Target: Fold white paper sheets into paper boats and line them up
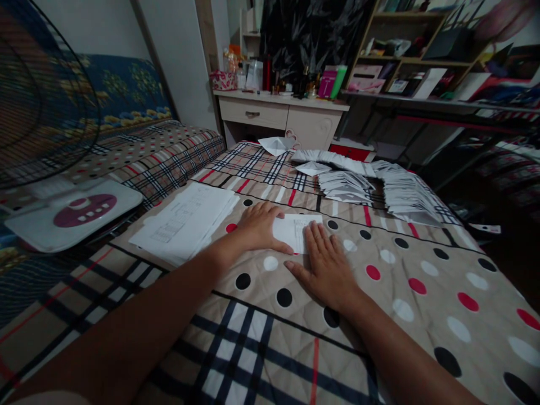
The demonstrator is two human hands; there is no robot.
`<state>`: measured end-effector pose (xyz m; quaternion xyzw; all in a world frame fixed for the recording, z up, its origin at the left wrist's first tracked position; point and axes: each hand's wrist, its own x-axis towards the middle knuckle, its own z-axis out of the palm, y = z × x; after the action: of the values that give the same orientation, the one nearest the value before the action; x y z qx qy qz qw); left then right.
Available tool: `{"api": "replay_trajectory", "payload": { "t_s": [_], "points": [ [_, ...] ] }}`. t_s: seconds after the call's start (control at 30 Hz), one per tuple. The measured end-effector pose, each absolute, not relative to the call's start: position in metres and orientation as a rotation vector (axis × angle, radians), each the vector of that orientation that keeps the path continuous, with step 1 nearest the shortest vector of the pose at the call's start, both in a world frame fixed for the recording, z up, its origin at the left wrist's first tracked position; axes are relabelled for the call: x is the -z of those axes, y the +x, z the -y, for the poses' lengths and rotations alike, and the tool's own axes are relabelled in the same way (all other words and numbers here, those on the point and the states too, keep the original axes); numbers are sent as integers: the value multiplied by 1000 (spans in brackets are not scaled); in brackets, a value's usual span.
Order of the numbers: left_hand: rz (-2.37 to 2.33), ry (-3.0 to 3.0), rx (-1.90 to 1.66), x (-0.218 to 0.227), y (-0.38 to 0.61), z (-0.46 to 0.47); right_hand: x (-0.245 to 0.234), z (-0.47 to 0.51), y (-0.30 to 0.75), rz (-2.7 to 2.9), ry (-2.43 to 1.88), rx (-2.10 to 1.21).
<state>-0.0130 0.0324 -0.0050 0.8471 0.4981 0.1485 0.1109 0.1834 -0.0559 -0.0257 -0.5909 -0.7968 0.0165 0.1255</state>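
Note:
A small folded white sheet of paper (295, 229) lies on the quilted bedspread (405, 315) in front of me. My left hand (259, 226) lies flat with its fingers spread, pressing on the paper's left edge. My right hand (327, 267) is also flat and open, its fingertips resting on the paper's right part. A stack of unfolded printed sheets (188, 220) sits just left of my left hand.
Rows of folded white papers (371, 185) spread across the far side of the bed. A fan with a white base (73, 214) stands at the left. A cluttered dresser (280, 112) and shelves (422, 56) stand behind the bed.

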Motion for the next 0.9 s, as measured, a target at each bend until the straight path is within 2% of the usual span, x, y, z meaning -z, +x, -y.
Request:
{"api": "replay_trajectory", "payload": {
  "t_s": [0.17, 0.53, 0.67, 0.9],
  "points": [
    [-1581, 2500, -432, 2, -2, -26, 24, 57, 182, 2320, -1708, -46],
    [-844, 2427, -98, -21, -63, -66, 18, 54, 188, 2333, -1684, -115],
    [-664, 2391, -176, -22, -71, -69, 19, 52, 191, 2269, -1639, -177],
    [-718, 2350, -346, -10, -69, -69, 20, 48, 193, 2188, -1540, -247]
  ]
}}
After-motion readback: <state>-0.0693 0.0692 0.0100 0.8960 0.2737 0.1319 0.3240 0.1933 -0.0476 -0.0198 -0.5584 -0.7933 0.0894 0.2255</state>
